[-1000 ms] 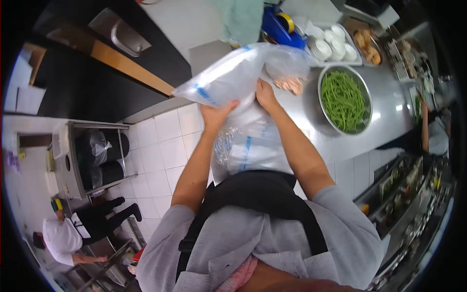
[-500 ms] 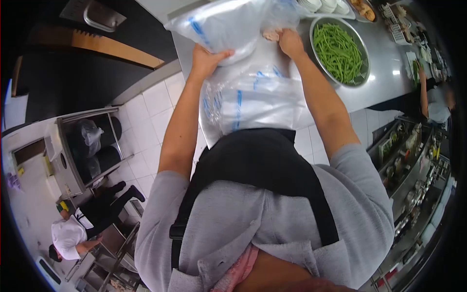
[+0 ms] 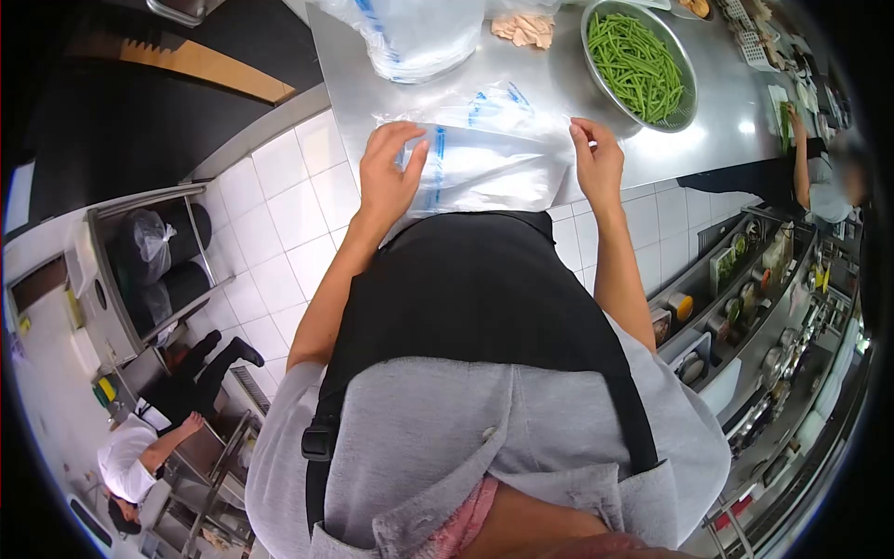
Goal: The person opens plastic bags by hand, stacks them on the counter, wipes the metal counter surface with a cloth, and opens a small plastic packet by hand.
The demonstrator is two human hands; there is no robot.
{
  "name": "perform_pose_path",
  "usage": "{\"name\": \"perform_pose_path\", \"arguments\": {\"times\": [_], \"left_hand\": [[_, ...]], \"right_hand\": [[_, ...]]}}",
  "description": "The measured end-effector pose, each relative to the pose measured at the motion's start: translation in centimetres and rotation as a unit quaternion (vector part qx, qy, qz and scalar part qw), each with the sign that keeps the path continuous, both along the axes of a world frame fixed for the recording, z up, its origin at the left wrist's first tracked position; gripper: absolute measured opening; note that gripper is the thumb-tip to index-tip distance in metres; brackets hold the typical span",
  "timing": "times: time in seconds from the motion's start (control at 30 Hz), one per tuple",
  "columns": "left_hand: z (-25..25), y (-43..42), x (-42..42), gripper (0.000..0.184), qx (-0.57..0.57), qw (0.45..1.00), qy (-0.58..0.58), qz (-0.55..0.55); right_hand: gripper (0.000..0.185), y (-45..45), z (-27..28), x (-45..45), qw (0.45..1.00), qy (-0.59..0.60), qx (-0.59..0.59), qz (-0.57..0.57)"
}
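Currently, your two hands stand at either end of the flat clear plastic bags with blue print, which lie at the near edge of the metal surface, right up by your black apron. Your left hand is at the left end, its fingers curved and the thumb set apart from the forefinger, with nothing clasped between them. Your right hand is by the right corner; its thumb and forefinger are close together, but you cannot tell whether they pinch the thin film. Beyond the bags, a bulky plastic bundle sits to the left, with a crumpled pinkish-tan piece beside it. Farther right, green beans fill a metal colander. Off to your right, another person has a hand on some greens.
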State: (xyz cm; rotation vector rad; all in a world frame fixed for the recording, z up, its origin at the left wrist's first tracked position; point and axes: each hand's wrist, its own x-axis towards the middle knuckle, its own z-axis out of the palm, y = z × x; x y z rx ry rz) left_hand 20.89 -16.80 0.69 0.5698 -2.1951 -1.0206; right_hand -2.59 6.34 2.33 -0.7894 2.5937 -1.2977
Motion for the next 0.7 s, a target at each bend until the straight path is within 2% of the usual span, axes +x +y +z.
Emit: {"name": "perform_pose_path", "arguments": {"times": [0.07, 0.17, 0.27, 0.47, 0.57, 0.7], "left_hand": [[1.0, -0.4, -1.5, 0.015, -0.085, 0.996, 0.014, -0.028], [2.4, -0.9, -3.0, 0.013, -0.087, 0.995, 0.024, -0.029], [3.1, -1.3, -3.1, 0.012, -0.039, 0.999, 0.027, -0.025], [3.4, -1.6, -1.9, 0.007, -0.021, 0.999, 0.037, -0.002], [3.2, -1.7, -0.5, 0.008, -0.013, 0.999, 0.026, 0.016], [2.6, -1.1, 2.0, 0.010, 0.012, 0.999, -0.010, 0.030]], "right_hand": [[0.019, -0.4, 0.0, -0.1, 1.000, 0.013, -0.027, -0.007], [0.018, -0.3, 0.7, 0.1, 0.999, 0.016, -0.030, -0.010], [0.017, 0.7, 0.1, -0.2, 1.000, 0.017, -0.006, -0.018], [0.015, 2.3, -0.1, -0.4, 0.999, 0.022, -0.026, -0.027], [0.014, 3.7, -0.7, 0.0, 0.999, -0.015, -0.030, -0.031], [0.012, 5.6, -0.4, 2.9, 0.994, -0.079, 0.058, 0.039]]}}
